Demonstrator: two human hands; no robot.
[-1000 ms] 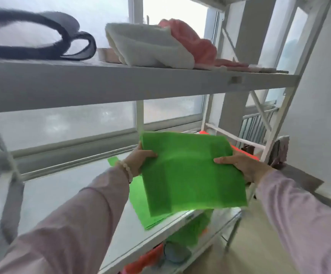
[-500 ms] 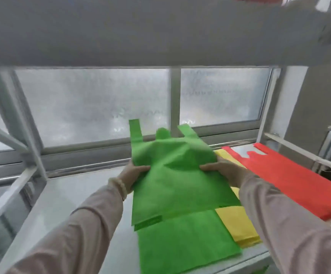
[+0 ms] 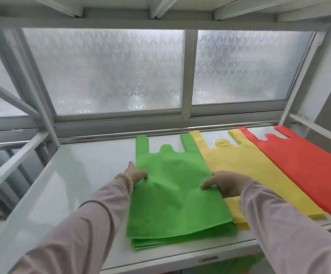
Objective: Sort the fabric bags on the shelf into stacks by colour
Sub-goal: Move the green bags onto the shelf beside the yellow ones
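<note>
A green fabric bag [image 3: 172, 186] lies flat on top of the green stack [image 3: 160, 242] in the middle of the white shelf [image 3: 85, 175], handles toward the window. My left hand [image 3: 136, 174] pinches its left edge, thumb on top. My right hand [image 3: 223, 183] pinches its right edge the same way. Beside it to the right lies the yellow stack [image 3: 245, 167], and further right the red stack [image 3: 307, 169], each edge to edge with its neighbour.
A frosted window [image 3: 121, 72] runs behind the shelf. White frame struts [image 3: 12, 167] slant across the left side, and the underside of the upper shelf [image 3: 160, 8] is close overhead. More green fabric [image 3: 230, 267] shows on the level below.
The green bag has come down from mid-air onto the green stack and now lies flat and aligned. My view has dropped from the upper shelf to this one.
</note>
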